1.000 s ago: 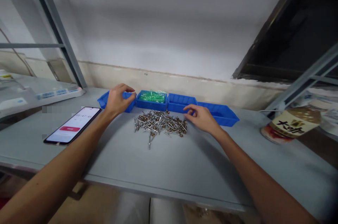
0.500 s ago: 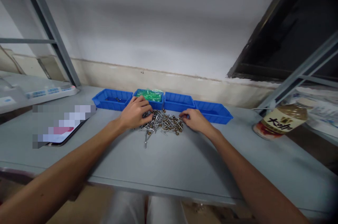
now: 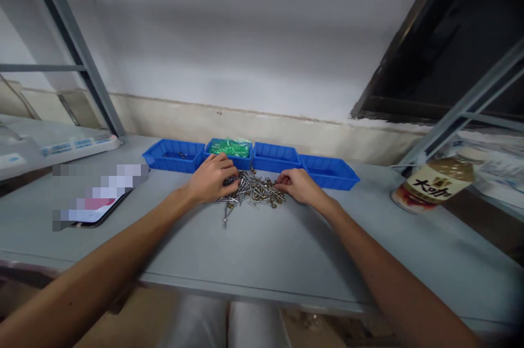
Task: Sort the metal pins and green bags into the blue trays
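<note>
A loose pile of thin silver screw-like pieces [image 3: 254, 190], several with brass-coloured ends, lies on the grey table. Over its left edge rests my left hand [image 3: 212, 177], back up, fingers bent and thumb apart from the index finger, with pieces showing in the gap. My right hand [image 3: 299, 184] touches the right edge of the pile, its thumb and fingertips drawn together; whatever lies between them is too small to make out. One piece [image 3: 225, 218] sticks out toward me at the front left of the pile.
Behind the pile four-sided blue bins stand in a row: a left bin [image 3: 164, 162] with a few small pieces, one holding green bagged parts [image 3: 230, 147], then two more bins [image 3: 276, 159]. A phone [image 3: 98, 208] and power strip [image 3: 82, 144] lie left; a bottle [image 3: 436, 184] stands right.
My left hand has shifted slightly right and lower, with its thumb further over the pile. My right hand has moved a little left, its fingertips closer together at the pile's edge.
</note>
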`<move>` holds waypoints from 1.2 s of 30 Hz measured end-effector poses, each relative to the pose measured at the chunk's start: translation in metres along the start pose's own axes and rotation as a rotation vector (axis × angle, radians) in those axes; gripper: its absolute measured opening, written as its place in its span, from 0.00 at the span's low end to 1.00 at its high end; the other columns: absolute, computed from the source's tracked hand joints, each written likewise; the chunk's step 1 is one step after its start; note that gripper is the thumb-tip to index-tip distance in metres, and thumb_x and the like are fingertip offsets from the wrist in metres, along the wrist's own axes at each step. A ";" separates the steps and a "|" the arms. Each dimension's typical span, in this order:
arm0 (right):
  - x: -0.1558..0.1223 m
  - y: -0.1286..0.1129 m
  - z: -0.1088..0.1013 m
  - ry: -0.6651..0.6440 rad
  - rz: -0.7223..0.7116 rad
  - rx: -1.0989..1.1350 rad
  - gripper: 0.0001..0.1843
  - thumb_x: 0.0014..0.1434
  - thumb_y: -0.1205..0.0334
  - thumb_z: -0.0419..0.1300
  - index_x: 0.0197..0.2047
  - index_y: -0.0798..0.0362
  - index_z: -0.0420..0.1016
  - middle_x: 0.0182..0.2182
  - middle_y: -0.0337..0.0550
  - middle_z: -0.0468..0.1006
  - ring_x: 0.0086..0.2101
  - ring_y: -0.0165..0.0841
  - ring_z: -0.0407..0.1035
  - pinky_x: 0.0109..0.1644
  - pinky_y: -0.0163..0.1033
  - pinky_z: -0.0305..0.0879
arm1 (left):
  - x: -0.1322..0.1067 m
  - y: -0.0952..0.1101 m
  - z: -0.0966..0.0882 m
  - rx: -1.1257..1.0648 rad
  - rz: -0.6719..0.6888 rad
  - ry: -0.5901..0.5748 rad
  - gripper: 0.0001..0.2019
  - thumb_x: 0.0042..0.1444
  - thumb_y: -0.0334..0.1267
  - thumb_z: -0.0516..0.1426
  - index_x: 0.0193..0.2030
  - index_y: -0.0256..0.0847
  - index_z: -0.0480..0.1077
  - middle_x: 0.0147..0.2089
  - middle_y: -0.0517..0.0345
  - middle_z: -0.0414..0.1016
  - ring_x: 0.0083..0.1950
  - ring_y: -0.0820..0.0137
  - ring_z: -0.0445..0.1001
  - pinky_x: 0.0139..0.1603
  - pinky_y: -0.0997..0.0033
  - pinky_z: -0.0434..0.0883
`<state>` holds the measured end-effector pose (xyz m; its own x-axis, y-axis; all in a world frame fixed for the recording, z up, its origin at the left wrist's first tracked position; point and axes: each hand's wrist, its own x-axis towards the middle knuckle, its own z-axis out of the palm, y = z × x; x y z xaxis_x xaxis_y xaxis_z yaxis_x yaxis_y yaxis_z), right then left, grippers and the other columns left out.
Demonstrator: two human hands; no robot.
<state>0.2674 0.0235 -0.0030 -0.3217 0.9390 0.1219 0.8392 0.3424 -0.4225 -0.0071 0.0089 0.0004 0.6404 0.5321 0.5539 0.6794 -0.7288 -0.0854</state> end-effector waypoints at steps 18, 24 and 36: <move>-0.011 -0.039 0.018 0.185 -0.052 0.520 0.06 0.49 0.62 0.65 0.31 0.55 0.80 0.26 0.43 0.80 0.27 0.33 0.73 0.33 0.39 0.69 | 0.002 0.006 0.006 -0.060 0.062 0.026 0.09 0.61 0.40 0.54 0.43 0.41 0.73 0.35 0.55 0.74 0.41 0.64 0.68 0.41 0.64 0.63; -0.015 -0.055 0.028 0.081 0.016 0.985 0.12 0.48 0.58 0.68 0.35 0.55 0.78 0.25 0.41 0.79 0.27 0.30 0.73 0.33 0.36 0.71 | 0.003 0.011 0.005 -0.163 0.080 0.080 0.13 0.63 0.43 0.53 0.49 0.39 0.71 0.37 0.54 0.75 0.40 0.66 0.71 0.42 0.65 0.67; -0.018 -0.065 0.028 0.002 0.116 1.264 0.15 0.45 0.61 0.71 0.37 0.55 0.77 0.28 0.41 0.81 0.28 0.28 0.75 0.33 0.33 0.71 | 0.006 0.020 0.002 -0.339 0.085 0.222 0.10 0.62 0.38 0.56 0.48 0.40 0.73 0.42 0.53 0.75 0.44 0.67 0.71 0.46 0.65 0.71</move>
<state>0.2067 -0.0167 -0.0029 -0.2732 0.9616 0.0273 -0.1402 -0.0117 -0.9901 0.0113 -0.0018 0.0003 0.5710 0.3854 0.7248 0.4476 -0.8863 0.1187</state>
